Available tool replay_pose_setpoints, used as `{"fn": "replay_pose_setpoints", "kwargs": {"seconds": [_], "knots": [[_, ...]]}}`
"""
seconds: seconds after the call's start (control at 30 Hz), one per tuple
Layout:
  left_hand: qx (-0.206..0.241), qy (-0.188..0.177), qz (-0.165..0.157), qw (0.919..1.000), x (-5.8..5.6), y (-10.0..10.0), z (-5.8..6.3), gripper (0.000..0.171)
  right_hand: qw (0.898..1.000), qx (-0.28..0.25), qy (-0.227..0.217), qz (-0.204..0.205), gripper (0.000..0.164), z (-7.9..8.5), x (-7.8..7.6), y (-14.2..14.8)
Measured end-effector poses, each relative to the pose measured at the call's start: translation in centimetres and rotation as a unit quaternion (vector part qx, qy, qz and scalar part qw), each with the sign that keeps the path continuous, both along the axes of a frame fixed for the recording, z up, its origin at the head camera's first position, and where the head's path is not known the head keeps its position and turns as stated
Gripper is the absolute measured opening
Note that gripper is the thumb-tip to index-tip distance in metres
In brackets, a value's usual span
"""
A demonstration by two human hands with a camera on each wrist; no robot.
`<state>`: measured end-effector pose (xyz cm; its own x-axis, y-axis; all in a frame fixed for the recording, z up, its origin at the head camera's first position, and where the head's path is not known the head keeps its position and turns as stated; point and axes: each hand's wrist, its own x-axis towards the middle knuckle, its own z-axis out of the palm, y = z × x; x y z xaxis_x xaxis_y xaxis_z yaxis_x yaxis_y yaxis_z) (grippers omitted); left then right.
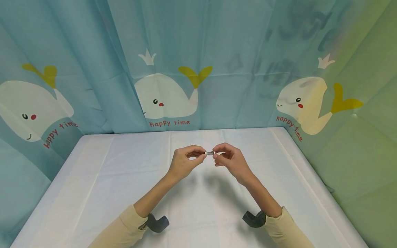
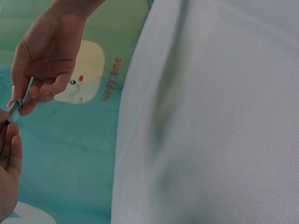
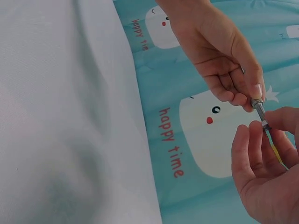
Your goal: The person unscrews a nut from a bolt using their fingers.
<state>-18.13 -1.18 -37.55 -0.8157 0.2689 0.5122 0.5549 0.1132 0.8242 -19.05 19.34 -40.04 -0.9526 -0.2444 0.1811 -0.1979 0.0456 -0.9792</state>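
A small silver bolt [image 1: 210,153] is held level above the table, bridging the two hands. My left hand [image 1: 183,162] pinches its left end between thumb and fingers. At the other end, my right hand [image 1: 231,160] grips a small ring-like piece, apparently a nut [image 3: 265,125], with thumb and fingertips. The right wrist view shows the threaded shank [image 3: 260,111] between them, with the wider end at the left thumb. In the left wrist view the bolt [image 2: 15,106] is partly covered by fingers.
A white cloth covers the table [image 1: 124,193]. Blue-green curtains [image 1: 235,96] with whale prints hang behind and at the sides. Dark curved mounts stick out at the left sleeve [image 1: 124,224] and the right sleeve [image 1: 283,227].
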Motion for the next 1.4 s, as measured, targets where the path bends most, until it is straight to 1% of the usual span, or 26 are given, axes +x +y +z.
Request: {"fn": "replay_pose_setpoints", "kwargs": {"seconds": [0.1,0.23,0.33,0.47,0.63,1.07,1.27,1.33,1.4], "knots": [[0.001,0.000,-0.001,1.0000,0.00,-0.01,-0.05,0.009,1.000,-0.007,0.004,0.004,0.020,0.00,0.00,-0.01],[-0.001,0.003,0.001,1.0000,-0.04,0.00,-0.11,0.009,1.000,-0.017,0.004,0.010,0.027,-0.01,0.03,-0.01],[-0.002,0.008,0.002,1.0000,-0.06,0.03,-0.07,0.009,1.000,-0.018,-0.005,0.011,0.031,0.04,0.08,-0.05],[-0.001,0.010,0.002,1.0000,-0.06,0.07,-0.01,0.009,1.000,-0.008,-0.020,0.002,0.028,0.09,0.10,-0.12],[-0.002,0.001,0.002,1.0000,-0.12,0.08,-0.13,0.010,1.000,-0.006,-0.028,-0.007,0.026,0.15,0.17,-0.11],[-0.005,0.008,0.000,1.0000,-0.13,0.09,-0.09,0.009,1.000,-0.003,0.010,0.002,0.023,0.03,0.06,0.12],[0.000,0.004,-0.003,1.0000,-0.14,0.10,-0.11,0.009,1.000,-0.006,0.016,0.003,0.021,0.08,0.04,0.07],[0.000,0.002,-0.003,1.0000,-0.16,0.11,-0.14,0.009,1.000,-0.007,0.017,0.005,0.022,0.10,0.05,0.06],[0.001,0.001,-0.002,1.0000,-0.16,0.11,-0.13,0.009,1.000,-0.006,0.020,0.007,0.026,0.06,0.02,0.07]]}}
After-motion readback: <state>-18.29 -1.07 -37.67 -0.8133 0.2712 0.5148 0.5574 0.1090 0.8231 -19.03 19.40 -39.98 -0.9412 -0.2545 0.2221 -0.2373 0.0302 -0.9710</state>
